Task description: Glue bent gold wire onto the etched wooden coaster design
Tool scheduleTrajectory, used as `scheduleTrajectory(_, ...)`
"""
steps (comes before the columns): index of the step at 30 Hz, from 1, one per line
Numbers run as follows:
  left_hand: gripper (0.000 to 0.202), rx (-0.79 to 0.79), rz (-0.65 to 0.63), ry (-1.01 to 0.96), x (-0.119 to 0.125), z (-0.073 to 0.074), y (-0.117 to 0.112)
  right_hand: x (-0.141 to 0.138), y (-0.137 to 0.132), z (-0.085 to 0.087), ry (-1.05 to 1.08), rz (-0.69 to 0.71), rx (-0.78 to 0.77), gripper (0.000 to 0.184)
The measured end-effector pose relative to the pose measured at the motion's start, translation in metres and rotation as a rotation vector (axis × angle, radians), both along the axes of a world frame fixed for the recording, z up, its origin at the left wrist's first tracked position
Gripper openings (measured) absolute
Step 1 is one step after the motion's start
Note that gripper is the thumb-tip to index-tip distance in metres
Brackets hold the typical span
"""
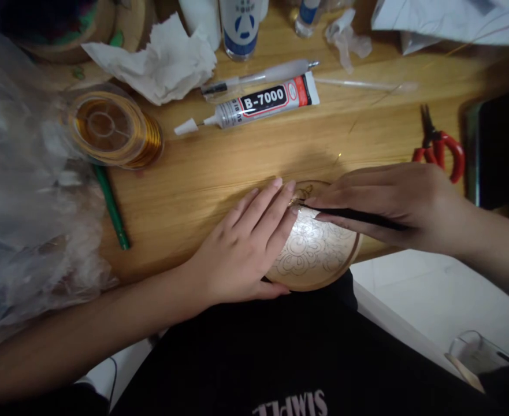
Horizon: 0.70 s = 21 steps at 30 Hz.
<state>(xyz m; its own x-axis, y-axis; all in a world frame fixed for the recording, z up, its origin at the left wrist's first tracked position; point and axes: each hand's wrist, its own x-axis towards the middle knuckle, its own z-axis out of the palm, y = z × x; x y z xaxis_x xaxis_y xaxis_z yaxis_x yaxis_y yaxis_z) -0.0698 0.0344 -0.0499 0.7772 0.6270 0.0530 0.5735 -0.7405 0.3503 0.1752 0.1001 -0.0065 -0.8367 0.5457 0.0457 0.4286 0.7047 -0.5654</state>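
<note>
A round wooden disc (319, 254) with a line drawing of flowers lies at the table's near edge, partly hidden by both hands. My left hand (241, 248) rests flat over its left side, fingers stretched out and thumb along the near rim. In my right hand (393, 202) is a pair of dark tweezers (367, 218), pinched between thumb and fingers. The tweezers' tips meet a small piece of gold wire (297, 202) near the disc's far side, close to my left fingertips. The exact grip on the wire is too small to make out.
Beyond the disc lie a B-7000 glue tube (267, 103), a clear pen (258, 76) and crumpled tissue (159, 60). A gold wire spool (115, 130), green pen (111, 205) and plastic wrap (33, 231) are left. Red-handled pliers (440, 147) and a dark phone (497, 150) sit right.
</note>
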Motion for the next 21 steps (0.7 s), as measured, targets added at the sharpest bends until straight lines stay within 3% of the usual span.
scheduleTrajectory(12, 0.113, 0.013, -0.003, 0.002, 0.000, -0.001, 0.000, -0.003, 0.015, 0.001, 0.058, 0.097, 0.010, 0.017)
scheduleTrajectory(21, 0.105, -0.011, -0.005, -0.014, -0.001, -0.001, 0.000, -0.004, 0.016, 0.002, 0.082, 0.080, -0.035, 0.014)
